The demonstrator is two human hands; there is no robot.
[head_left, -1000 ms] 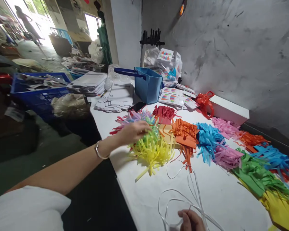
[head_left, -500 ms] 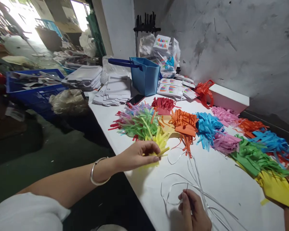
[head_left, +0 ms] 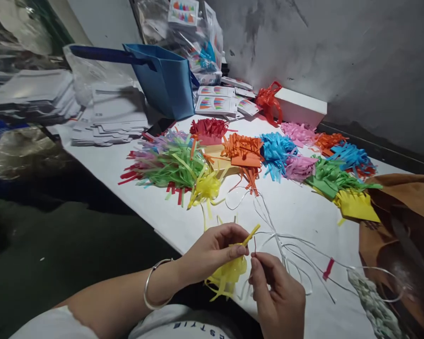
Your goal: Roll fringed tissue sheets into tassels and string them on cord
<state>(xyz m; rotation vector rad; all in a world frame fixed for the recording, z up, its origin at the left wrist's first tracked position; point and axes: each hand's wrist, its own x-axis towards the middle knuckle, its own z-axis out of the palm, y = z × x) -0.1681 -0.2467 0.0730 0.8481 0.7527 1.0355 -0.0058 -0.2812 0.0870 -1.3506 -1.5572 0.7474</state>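
My left hand [head_left: 212, 252] is closed around a bundle of yellow fringed paper strips [head_left: 228, 275], held over the near edge of the white table [head_left: 297, 207]. My right hand [head_left: 277, 294] is beside it, fingers pinched on a thin white ribbon [head_left: 286, 247] that loops across the table. Both hands nearly touch at the fingertips. More yellow strips [head_left: 205, 188] lie just beyond, next to a green, pink and red heap [head_left: 166, 162].
Piles of fringed paper in red [head_left: 208, 128], orange [head_left: 243, 150], blue [head_left: 275, 150], pink and green run across the table. A blue bag [head_left: 162, 80], printed cards [head_left: 215, 99], a white box [head_left: 300, 106] and stacked white sheets [head_left: 106, 113] stand behind. A brown bag [head_left: 403, 221] is at right.
My left hand took a yellow bundle from the pile and drew it back to the table's near edge. My right hand rose to meet it with the ribbon. The view tilted down.
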